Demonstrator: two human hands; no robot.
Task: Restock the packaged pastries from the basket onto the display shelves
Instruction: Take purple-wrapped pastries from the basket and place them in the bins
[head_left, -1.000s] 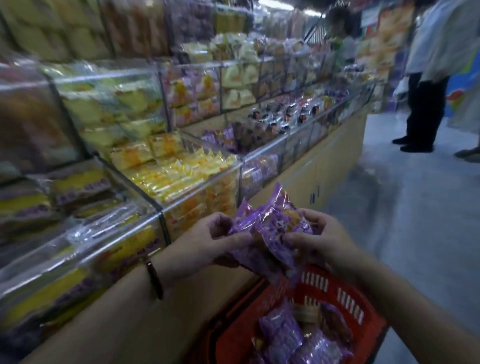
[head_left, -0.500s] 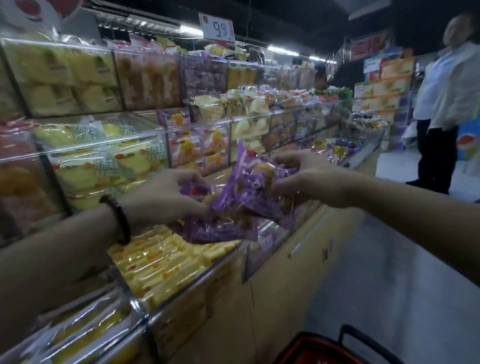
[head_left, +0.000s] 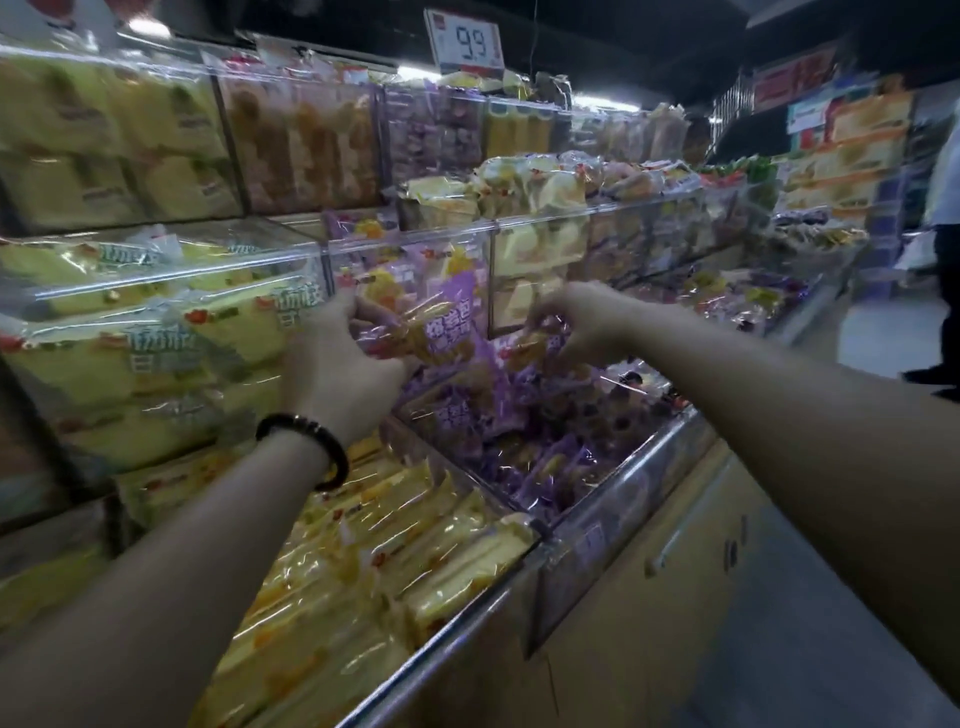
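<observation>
Our left hand (head_left: 337, 364) grips a purple pastry pack (head_left: 441, 327), fingers curled round its wrapper, and our right hand (head_left: 582, 322) pinches a second pack (head_left: 527, 345) by its edge. From the head view, we have lifted both up from the basket, now out of sight, to just above the purple bin (head_left: 623, 483), beside the yellow cakes (head_left: 415, 545). We judge only the setting-down remains for this pair.

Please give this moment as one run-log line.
step: placing | left hand holds purple pack | right hand pinches another pack | where: above purple bin
</observation>
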